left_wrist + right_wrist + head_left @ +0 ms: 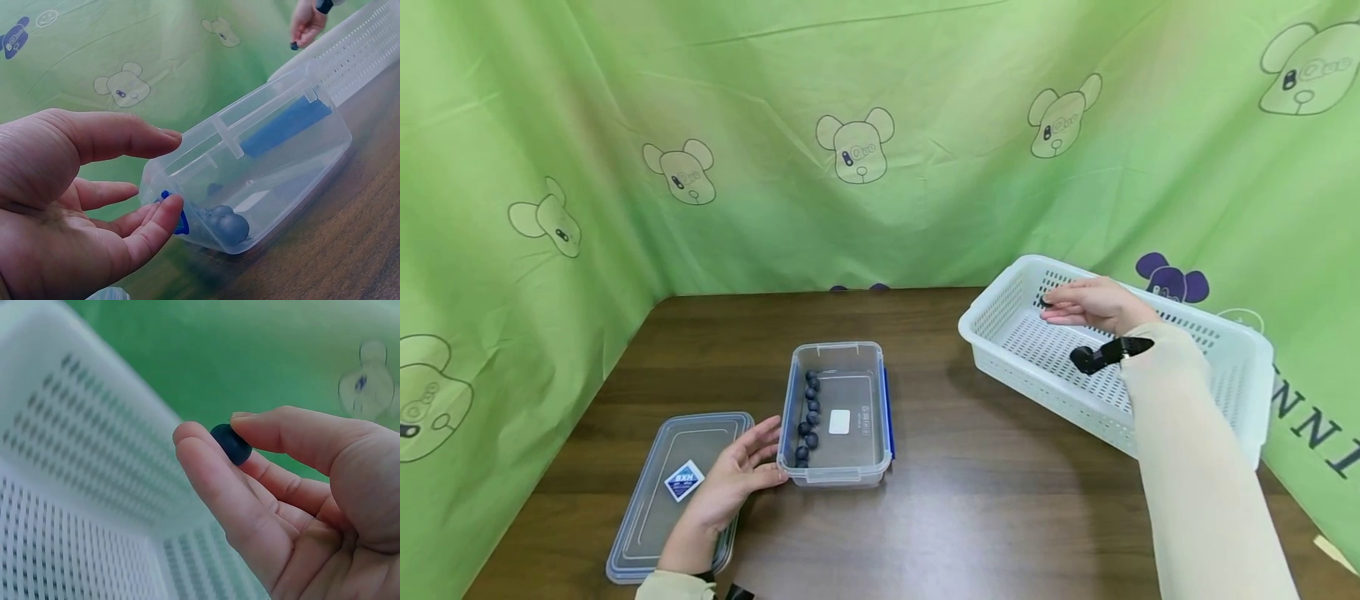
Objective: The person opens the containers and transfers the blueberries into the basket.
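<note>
Dark blue, small and round: a ball pinched between thumb and fingertips of the right hand. Held over the white perforated basket, towards the far left part of the opening. Above the rim in the left wrist view. Black strap at the right wrist, cream sleeve behind it, across the basket's near side.

Left hand with nothing in its grasp, fingers loosely stretched and thumb apart from them, at the near left corner of a clear plastic box. Fingertips against the box or just beside it; exact contact hard to tell. Inside the box, along its left wall, an uneven line of similar dark balls; to their right, a white label on the base. Blue latch along the right side.

Left of the box, flat on the dark brown worktop, a translucent lid with a blue-and-white diamond sticker, partly beneath the left hand and wrist. Behind everything, green cloth printed with outlined animal heads.
</note>
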A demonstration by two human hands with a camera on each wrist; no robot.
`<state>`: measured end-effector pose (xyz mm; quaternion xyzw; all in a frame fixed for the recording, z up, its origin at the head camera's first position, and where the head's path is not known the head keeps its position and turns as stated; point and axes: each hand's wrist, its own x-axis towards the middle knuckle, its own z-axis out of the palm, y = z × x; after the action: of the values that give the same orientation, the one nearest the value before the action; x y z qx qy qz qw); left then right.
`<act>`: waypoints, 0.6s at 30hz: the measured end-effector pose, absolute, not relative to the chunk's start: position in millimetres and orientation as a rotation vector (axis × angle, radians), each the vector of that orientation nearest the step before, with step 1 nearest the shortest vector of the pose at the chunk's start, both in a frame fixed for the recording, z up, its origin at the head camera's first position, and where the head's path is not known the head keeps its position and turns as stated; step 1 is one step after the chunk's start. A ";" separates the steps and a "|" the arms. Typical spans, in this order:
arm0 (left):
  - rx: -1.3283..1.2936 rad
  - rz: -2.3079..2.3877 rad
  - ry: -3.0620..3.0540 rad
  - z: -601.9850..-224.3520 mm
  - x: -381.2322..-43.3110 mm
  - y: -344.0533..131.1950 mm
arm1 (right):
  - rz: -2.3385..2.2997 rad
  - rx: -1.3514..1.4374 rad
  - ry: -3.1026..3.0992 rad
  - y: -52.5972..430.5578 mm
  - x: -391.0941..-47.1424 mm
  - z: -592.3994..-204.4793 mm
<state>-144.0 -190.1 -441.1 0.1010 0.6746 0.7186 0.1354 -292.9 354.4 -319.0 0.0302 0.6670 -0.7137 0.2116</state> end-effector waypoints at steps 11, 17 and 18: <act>0.275 2.079 1.945 -440.9 -144.0 -189.0 | -1.736 0.288 1.858 391.4 -288.4 -353.1; 0.276 2.086 1.938 -441.0 -144.0 -189.4 | -1.525 0.367 1.921 398.7 -286.9 -365.3; 0.278 2.085 1.939 -441.0 -144.0 -189.6 | -1.506 0.384 1.930 398.5 -286.4 -366.6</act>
<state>-144.0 -189.6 -441.0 0.0962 0.6711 0.7217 0.1397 -286.4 398.5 -366.6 0.1466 0.7363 -0.5747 0.3258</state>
